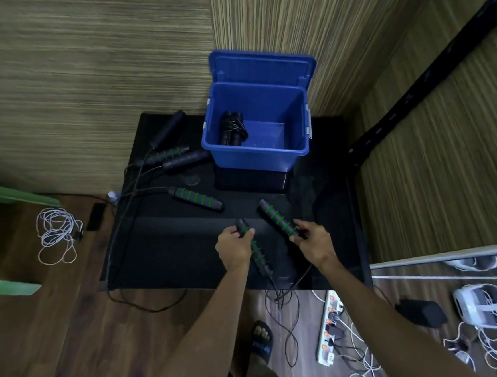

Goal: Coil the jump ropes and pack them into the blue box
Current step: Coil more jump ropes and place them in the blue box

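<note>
Gripping one green-ringed handle each, the hands worked near the table's front edge: the left hand curled round the upper end of the left handle, the right hand pinching the lower end of the right handle. Their cord dropped over the front edge to the floor, where its run was hard to follow. Farther in, another green-ringed handle lay near the table's middle. Toward the back left corner lay three more handles, their cords trailing off the left edge. At the back right stood the blue box, lid raised, with a coiled rope bundle against its left wall, dark and indistinct.
</note>
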